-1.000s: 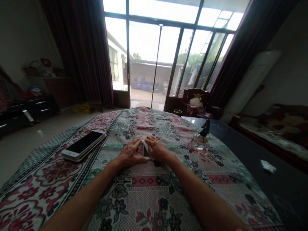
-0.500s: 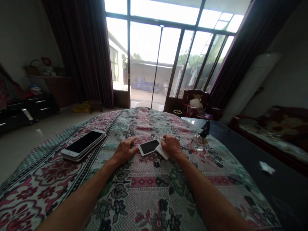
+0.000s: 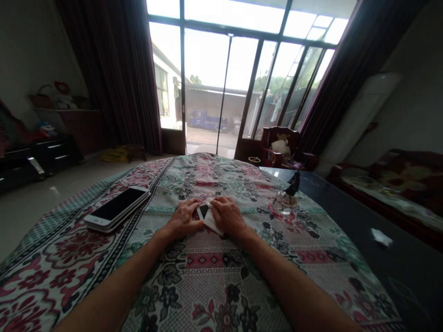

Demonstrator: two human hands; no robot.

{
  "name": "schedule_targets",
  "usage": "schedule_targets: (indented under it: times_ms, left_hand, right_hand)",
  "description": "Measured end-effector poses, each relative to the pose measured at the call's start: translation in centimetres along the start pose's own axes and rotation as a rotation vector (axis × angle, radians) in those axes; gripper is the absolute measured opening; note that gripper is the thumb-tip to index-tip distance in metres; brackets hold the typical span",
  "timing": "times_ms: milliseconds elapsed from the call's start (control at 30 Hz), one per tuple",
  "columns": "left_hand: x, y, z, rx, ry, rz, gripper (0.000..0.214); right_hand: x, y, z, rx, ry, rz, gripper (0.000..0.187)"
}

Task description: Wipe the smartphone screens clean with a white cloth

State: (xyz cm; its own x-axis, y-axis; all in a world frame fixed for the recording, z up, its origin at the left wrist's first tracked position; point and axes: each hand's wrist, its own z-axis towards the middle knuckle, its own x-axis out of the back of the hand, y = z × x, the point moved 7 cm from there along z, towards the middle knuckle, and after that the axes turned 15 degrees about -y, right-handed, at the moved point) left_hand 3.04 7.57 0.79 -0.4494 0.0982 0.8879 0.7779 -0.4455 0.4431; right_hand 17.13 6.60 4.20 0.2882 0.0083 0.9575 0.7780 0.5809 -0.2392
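Smartphone [image 3: 203, 212] lies flat on the floral bedspread [image 3: 211, 295] between your hands, with only a small patch of its dark screen showing; your left hand [image 3: 183, 220] rests against its left side, fingers gently curved, and you cannot tell from this view whether it actually grips; your right hand [image 3: 226, 216] presses a white cloth [image 3: 212, 221] down over the phone's right part, fingers together, not clenched; both forearms lie along the bedspread.

Well to your left, near the bedspread's dark patterned border, sits a stack of white smartphones [image 3: 116, 209], black screen up; to your right, near the bedspread's edge, stands a glass ornament [image 3: 285, 203] with a dark top; beyond it is a dark glass-topped table [image 3: 346, 230] bearing a scrap of white paper [image 3: 380, 237]; ahead, a red wooden armchair [image 3: 280, 145] stands by the glazed door [image 3: 204, 69], and a blue truck [image 3: 207, 121] is parked outside.
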Motion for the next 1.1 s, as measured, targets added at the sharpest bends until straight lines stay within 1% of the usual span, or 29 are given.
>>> schedule_targets:
  times_ms: [133,233,300,400,567,633,667,733,833,967,1033,1100]
  left_hand:
    - [0.0,-0.2,0.1,-0.031,-0.021,-0.012,0.043]
    - [0.2,0.2,0.0,-0.048,-0.043,-0.020,0.040]
    - [0.4,0.4,-0.1,-0.050,-0.044,-0.028,0.040]
    - [0.6,0.4,-0.2,-0.024,-0.030,-0.035,0.045]
    - [0.7,0.4,-0.1,-0.004,-0.062,-0.050,0.049]
    - [0.8,0.5,0.0,-0.011,-0.075,-0.049,0.048]
    - [0.8,0.6,0.0,-0.015,-0.080,-0.046,0.047]
    - [0.9,0.6,0.1,-0.023,-0.087,-0.037,0.047]
    - [0.8,0.6,0.2,-0.029,-0.085,-0.023,0.048]
    - [0.7,0.5,0.2,-0.040,-0.062,-0.016,0.045]
    - [0.6,0.5,0.1,-0.062,-0.059,-0.012,0.041]
    - [0.6,0.5,0.1,-0.081,-0.062,-0.005,0.038]
  right_hand:
    - [-0.9,-2.7,-0.2,0.180,-0.065,0.034,0.031]
    - [-1.3,-2.9,0.1,0.226,-0.072,0.069,0.035]
    - [-1.4,-2.1,0.3,0.221,-0.057,0.090,0.037]
    - [-1.0,0.2,0.6,0.167,-0.009,0.115,0.037]
    - [0.5,4.7,0.2,-0.027,0.100,0.133,0.034]
    - [0.9,5.8,-0.1,-0.098,0.122,0.123,0.033]
    - [1.1,5.8,-0.2,-0.112,0.122,0.110,0.032]
    - [1.2,5.0,-0.3,-0.083,0.111,0.076,0.030]
    - [0.8,2.3,-0.3,0.052,0.078,0.061,0.027]
    - [-0.4,-0.9,-0.1,0.204,0.055,0.115,0.022]
    - [-0.9,-1.7,0.0,0.265,0.052,0.149,0.020]
    - [-1.3,-2.0,0.3,0.304,0.053,0.187,0.018]
